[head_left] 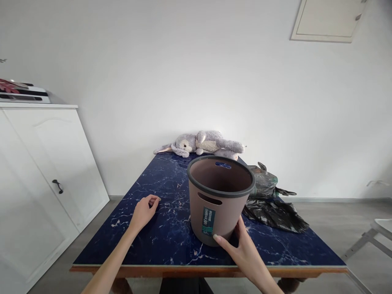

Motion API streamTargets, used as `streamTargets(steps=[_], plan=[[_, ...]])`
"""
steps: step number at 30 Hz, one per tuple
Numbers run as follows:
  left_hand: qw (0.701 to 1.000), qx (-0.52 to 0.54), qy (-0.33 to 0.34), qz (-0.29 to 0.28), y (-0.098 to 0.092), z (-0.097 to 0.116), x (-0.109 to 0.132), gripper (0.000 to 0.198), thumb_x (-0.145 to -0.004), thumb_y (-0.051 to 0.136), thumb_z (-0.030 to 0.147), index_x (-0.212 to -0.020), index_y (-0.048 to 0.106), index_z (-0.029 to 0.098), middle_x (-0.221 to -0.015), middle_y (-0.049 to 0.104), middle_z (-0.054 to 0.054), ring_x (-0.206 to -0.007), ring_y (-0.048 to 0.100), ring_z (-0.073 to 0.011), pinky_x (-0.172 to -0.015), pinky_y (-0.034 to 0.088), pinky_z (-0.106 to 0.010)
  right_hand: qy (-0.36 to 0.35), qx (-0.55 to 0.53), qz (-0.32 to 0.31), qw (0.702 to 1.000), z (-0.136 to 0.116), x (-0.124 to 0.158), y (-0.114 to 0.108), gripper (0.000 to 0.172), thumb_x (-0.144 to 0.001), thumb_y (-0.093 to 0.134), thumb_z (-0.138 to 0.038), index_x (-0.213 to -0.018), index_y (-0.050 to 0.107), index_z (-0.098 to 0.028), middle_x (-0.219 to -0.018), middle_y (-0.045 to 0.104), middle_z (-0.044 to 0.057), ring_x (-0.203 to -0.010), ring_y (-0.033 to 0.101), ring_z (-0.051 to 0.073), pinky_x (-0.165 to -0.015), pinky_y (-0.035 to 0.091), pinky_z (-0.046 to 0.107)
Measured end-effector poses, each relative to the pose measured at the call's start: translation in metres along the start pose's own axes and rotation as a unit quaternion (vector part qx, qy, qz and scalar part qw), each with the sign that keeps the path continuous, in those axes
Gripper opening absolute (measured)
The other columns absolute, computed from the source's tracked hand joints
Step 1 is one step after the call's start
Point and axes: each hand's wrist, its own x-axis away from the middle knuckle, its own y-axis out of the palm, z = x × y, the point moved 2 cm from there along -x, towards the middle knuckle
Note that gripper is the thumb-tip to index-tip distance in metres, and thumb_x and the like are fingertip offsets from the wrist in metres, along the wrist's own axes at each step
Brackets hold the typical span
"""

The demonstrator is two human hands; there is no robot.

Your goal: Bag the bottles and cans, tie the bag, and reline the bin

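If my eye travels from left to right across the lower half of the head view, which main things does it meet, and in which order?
White cabinet, left hand, garbage bin, black plastic, pale frame at the right edge.

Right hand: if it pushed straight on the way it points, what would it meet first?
Most likely the garbage bin: the right hand has its thumb against the bin's lower side. How far it reaches behind is unclear.
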Motion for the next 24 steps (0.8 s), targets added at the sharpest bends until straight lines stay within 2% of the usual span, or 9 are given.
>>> streamTargets(steps=[5,9,12,14,16,18,20,22,24], plan=[[1.000,0.002,-0.001,0.001,0.000,0.001,0.000,0.050,-0.097,0.048,0.064,-0.101,0.077,0.023,-0.096,0.081,-0.011,-0.090,0.075,-0.0305,-0.083,0.059,-0.038,-0.062,0.037,-0.015,0.997,-0.005,-0.028,0.004,0.104,-0.093,0.071,-0.066,-0.174,0.013,-0.036,-0.174,0.040,0.005,-0.160,0.039,0.033,-0.128,0.038,0.051],[1.000,0.004,-0.001,0.002,-0.002,0.004,0.000,0.046,-0.097,0.050,0.060,-0.102,0.077,0.024,-0.100,0.081,-0.010,-0.094,0.076,-0.0300,-0.085,0.059,-0.038,-0.042,0.155,0.039,0.986,0.004,-0.034,-0.009,0.089,-0.098,0.056,-0.073,-0.169,0.036,-0.024,-0.177,0.030,0.011,-0.162,0.031,0.039,-0.130,0.035,0.056],[1.000,0.007,-0.001,0.003,-0.002,0.005,-0.001,0.045,-0.097,0.050,0.060,-0.101,0.077,0.024,-0.100,0.081,-0.009,-0.094,0.076,-0.0298,-0.086,0.059,-0.037,-0.112,0.272,0.094,0.951,0.019,-0.029,-0.030,0.067,-0.103,0.048,-0.068,-0.154,0.059,-0.025,-0.179,0.025,0.008,-0.165,0.023,0.039,-0.131,0.029,0.060],[1.000,0.010,-0.001,0.003,-0.002,0.005,-0.001,0.044,-0.097,0.051,0.059,-0.100,0.077,0.024,-0.099,0.081,-0.009,-0.093,0.076,-0.0296,-0.087,0.059,-0.037,-0.150,0.346,0.142,0.915,0.035,-0.025,-0.048,0.063,-0.105,0.045,-0.065,-0.149,0.062,-0.024,-0.180,0.022,0.009,-0.167,0.014,0.042,-0.132,0.019,0.067],[1.000,0.010,-0.002,0.004,-0.002,0.005,-0.001,0.043,-0.097,0.050,0.058,-0.100,0.077,0.024,-0.099,0.081,-0.008,-0.093,0.076,-0.0297,-0.087,0.059,-0.037,-0.136,0.392,0.171,0.894,0.053,-0.023,-0.065,0.068,-0.104,0.043,-0.067,-0.151,0.059,-0.020,-0.180,0.023,0.013,-0.166,0.011,0.048,-0.128,0.016,0.075],[1.000,0.008,-0.002,0.003,-0.002,0.006,-0.001,0.043,-0.097,0.050,0.057,-0.100,0.077,0.024,-0.098,0.081,-0.008,-0.093,0.076,-0.0297,-0.087,0.059,-0.038,-0.105,0.408,0.173,0.890,0.068,-0.023,-0.079,0.074,-0.103,0.041,-0.069,-0.152,0.058,-0.017,-0.176,0.032,0.017,-0.163,0.018,0.051,-0.125,0.019,0.079],[1.000,0.005,-0.003,0.001,-0.002,0.006,-0.002,0.043,-0.096,0.050,0.057,-0.100,0.077,0.024,-0.098,0.081,-0.008,-0.093,0.075,-0.0298,-0.086,0.059,-0.037,-0.095,0.398,0.163,0.898,0.075,-0.023,-0.086,0.074,-0.102,0.040,-0.068,-0.150,0.060,-0.016,-0.166,0.048,0.019,-0.159,0.031,0.050,-0.126,0.024,0.075],[1.000,0.001,-0.002,0.000,-0.003,0.007,-0.001,0.044,-0.096,0.050,0.058,-0.101,0.077,0.024,-0.098,0.081,-0.009,-0.093,0.075,-0.0301,-0.085,0.059,-0.037,-0.104,0.361,0.159,0.913,0.072,-0.021,-0.088,0.072,-0.102,0.040,-0.067,-0.148,0.062,-0.016,-0.156,0.059,0.019,-0.153,0.044,0.045,-0.128,0.029,0.068],[1.000,-0.003,0.000,-0.003,-0.003,0.010,0.000,0.046,-0.096,0.050,0.060,-0.101,0.077,0.024,-0.098,0.081,-0.010,-0.093,0.075,-0.0307,-0.083,0.059,-0.037,-0.101,0.303,0.156,0.935,0.060,-0.017,-0.088,0.070,-0.103,0.042,-0.067,-0.146,0.064,-0.017,-0.152,0.062,0.018,-0.148,0.052,0.041,-0.128,0.035,0.062]])
